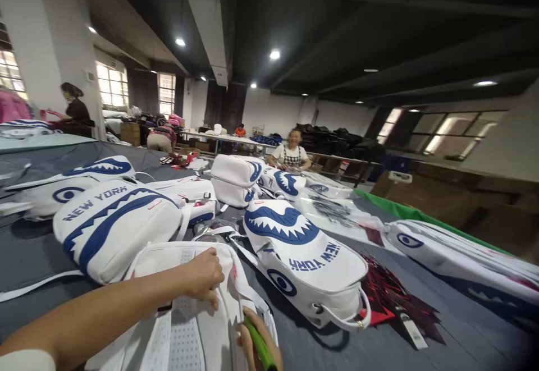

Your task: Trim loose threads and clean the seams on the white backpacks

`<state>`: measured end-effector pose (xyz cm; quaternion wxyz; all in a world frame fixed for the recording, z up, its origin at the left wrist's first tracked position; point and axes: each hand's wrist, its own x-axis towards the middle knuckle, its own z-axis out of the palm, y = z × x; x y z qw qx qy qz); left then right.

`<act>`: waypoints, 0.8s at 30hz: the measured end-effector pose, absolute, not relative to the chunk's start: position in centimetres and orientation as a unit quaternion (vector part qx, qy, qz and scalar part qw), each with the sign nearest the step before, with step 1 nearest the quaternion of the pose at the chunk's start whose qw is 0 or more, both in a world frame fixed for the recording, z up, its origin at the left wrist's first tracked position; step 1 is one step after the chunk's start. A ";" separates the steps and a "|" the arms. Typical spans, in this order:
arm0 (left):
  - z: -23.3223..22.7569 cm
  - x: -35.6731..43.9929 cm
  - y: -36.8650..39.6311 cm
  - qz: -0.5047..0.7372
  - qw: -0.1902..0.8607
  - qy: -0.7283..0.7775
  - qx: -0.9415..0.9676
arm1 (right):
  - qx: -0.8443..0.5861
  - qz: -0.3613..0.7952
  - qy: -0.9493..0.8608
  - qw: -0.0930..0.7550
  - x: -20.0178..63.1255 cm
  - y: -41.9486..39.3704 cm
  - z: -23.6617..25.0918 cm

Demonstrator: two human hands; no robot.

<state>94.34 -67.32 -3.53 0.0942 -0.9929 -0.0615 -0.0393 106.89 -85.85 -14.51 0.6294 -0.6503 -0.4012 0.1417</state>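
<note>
White synthetic-looking material fills the lower centre of the frame, where a backpack (187, 331) lies between a worker's hands on a grey-covered table (322, 354), its perforated back panel turned up. The left hand (204, 278), fingers curled, bears down near the bag's far edge, apparently to keep the shell from shifting; whether it pinches the fabric cannot be told. At the bag's right edge, the right hand (270, 333) is closed around a green tool (259, 342), aimed toward the upper left of the frame; its working tip is unclear. The bag's long axis runs up from the bottom of the frame, leaning slightly right; which end is its top is hard to judge. Printed backpacks flank it at left (122, 225) and right (303, 270), seemingly set aside to leave working room, and red tags (391, 298) lie at right, perhaps for easy reach.
</note>
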 end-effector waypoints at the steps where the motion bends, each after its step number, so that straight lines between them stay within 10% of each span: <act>1: -2.8 93.5 -68.2 -0.081 0.096 -0.061 -0.990 | -0.631 0.112 -0.409 0.650 106.2 -86.4 -14.0; 10: 4.3 85.4 -80.4 -0.293 0.089 -0.239 -0.921 | -0.451 -0.043 -0.669 0.590 104.4 -89.3 -3.3; 17: -6.0 83.8 -80.5 -0.227 -0.003 -0.313 -0.922 | -0.440 -0.082 -0.726 0.522 102.3 -84.7 -10.2; 24: 0.7 87.3 -74.2 -0.200 0.024 -0.217 -0.955 | -0.429 0.094 -0.811 0.386 106.1 -84.6 -9.3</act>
